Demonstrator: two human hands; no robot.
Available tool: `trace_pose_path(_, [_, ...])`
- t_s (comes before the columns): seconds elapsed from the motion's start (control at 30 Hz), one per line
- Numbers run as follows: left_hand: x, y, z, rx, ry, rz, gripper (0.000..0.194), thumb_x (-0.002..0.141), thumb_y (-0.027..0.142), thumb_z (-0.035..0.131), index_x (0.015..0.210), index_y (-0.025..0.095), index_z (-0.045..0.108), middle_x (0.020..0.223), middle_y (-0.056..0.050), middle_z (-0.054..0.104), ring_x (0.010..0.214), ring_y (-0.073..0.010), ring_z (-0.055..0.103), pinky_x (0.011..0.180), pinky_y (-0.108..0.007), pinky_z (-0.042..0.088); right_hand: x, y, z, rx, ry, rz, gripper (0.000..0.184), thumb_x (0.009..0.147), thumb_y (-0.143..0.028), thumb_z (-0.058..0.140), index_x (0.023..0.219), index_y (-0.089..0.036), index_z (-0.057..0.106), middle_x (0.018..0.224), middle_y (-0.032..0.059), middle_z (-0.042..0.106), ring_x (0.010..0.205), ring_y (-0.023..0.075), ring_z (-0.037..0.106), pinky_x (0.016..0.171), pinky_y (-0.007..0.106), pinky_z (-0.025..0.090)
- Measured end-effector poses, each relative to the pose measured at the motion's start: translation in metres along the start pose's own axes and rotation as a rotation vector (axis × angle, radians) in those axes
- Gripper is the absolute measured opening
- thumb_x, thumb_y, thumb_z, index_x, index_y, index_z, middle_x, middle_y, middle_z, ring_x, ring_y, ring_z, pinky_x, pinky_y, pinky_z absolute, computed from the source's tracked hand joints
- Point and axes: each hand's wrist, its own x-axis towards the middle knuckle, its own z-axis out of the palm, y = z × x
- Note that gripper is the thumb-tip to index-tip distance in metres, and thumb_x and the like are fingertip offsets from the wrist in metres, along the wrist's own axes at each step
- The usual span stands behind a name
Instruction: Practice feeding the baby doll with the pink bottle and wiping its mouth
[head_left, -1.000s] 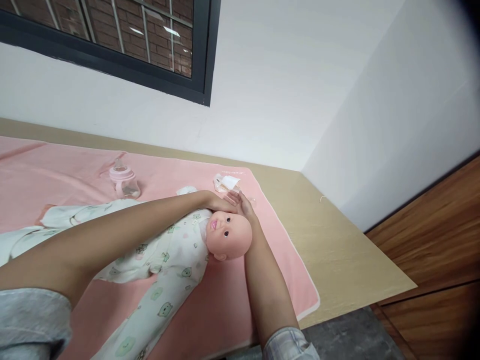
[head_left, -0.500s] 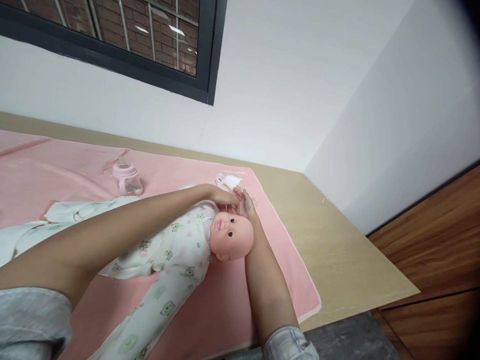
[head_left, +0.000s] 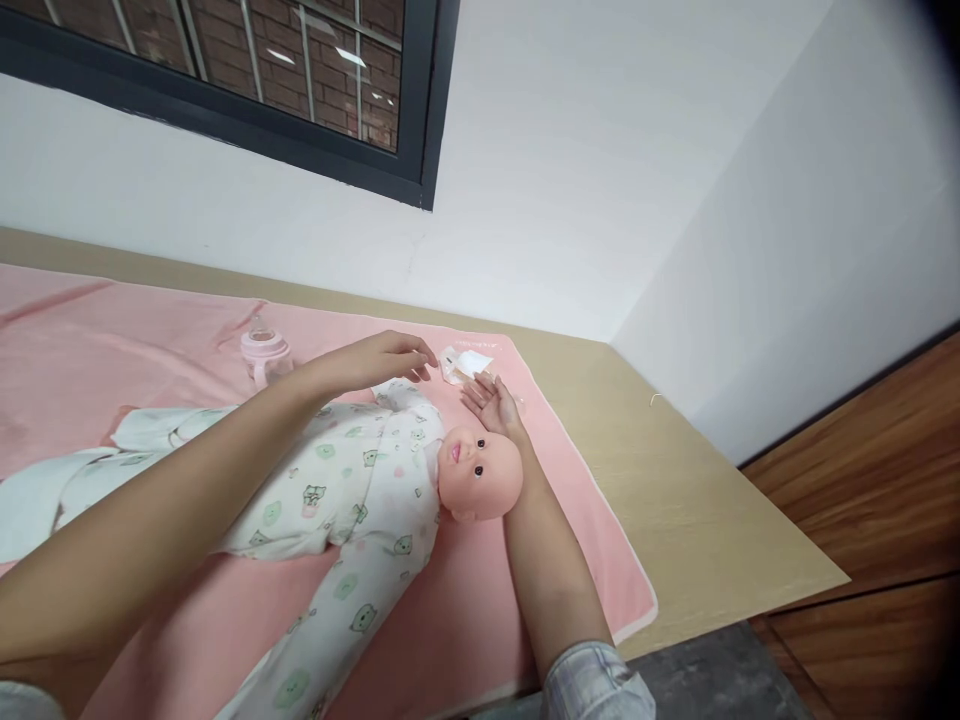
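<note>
A baby doll [head_left: 322, 480] in a white suit with green prints lies on its back on a pink blanket [head_left: 465, 610]. Its bald head [head_left: 487, 475] is against my right wrist; whether it rests on it I cannot tell. My right hand [head_left: 491, 402] lies palm up beyond the head, fingers stretched out and holding nothing. Above the doll's far arm hovers my left hand [head_left: 382, 360], its fingers loosely bent, apart and with nothing in them; my left forearm crosses over the doll's body. Close to both hands' fingertips is a clear packet with a white label [head_left: 469, 364].
A pink-lidded baby bottle [head_left: 264, 352] stands on the blanket behind the doll, partly hidden by my left forearm. The wooden tabletop [head_left: 660, 520] extends right of the blanket. A white wall [head_left: 540, 180] with a dark-framed window [head_left: 427, 130] rises behind.
My left hand has lifted away from my right hand and moved left and up. My right hand's fingers have opened out. The doll's far sleeve now shows.
</note>
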Motion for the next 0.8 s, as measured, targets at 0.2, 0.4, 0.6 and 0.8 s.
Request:
trace_pose_path(0.2, [-0.027,-0.004,-0.002,0.052,0.112,0.05,0.032,0.09,0.042,0.049,0.107,0.022,0.066,0.109,-0.002,0.069,0.106,-0.0231,0.062,0.092,-0.03,0.047,-0.006,-0.001,0.004,0.063,-0.021,-0.093,0.018,0.091,-0.034,0.055,0.093,-0.019,0.065,0.095,0.0033,0.072,0.093,0.0141,0.069,0.091,0.032,0.057])
trace_pose_path(0.4, [-0.04,-0.001,-0.005,0.108,0.154,0.049,0.034,0.09,0.048,0.05,0.105,0.023,0.067,0.112,-0.001,0.068,0.104,-0.0246,0.062,0.094,-0.033,0.044,-0.016,-0.006,0.01,-0.106,-0.01,-0.135,0.015,0.078,-0.03,0.071,0.079,-0.018,0.063,0.079,0.0009,0.069,0.082,0.0141,0.067,0.084,0.028,0.057])
trace_pose_path(0.6, [-0.047,0.0,-0.012,0.147,0.171,0.058,0.035,0.091,0.049,0.049,0.106,0.022,0.067,0.112,-0.001,0.068,0.103,-0.0241,0.061,0.086,-0.031,0.045,-0.036,-0.031,0.022,-0.357,-0.053,-0.132,0.031,0.061,-0.029,0.084,0.083,-0.018,0.065,0.084,-0.0007,0.069,0.082,0.0119,0.065,0.086,0.025,0.053])
trace_pose_path(0.8, [-0.049,-0.003,-0.014,0.165,0.167,0.071,0.038,0.093,0.053,0.048,0.107,0.023,0.067,0.112,-0.001,0.067,0.099,-0.0221,0.062,0.081,-0.03,0.047,-0.046,-0.06,0.04,-0.565,-0.064,-0.179,0.037,0.055,-0.025,0.086,0.085,-0.02,0.066,0.082,-0.0021,0.066,0.079,0.0119,0.062,0.08,0.027,0.052])
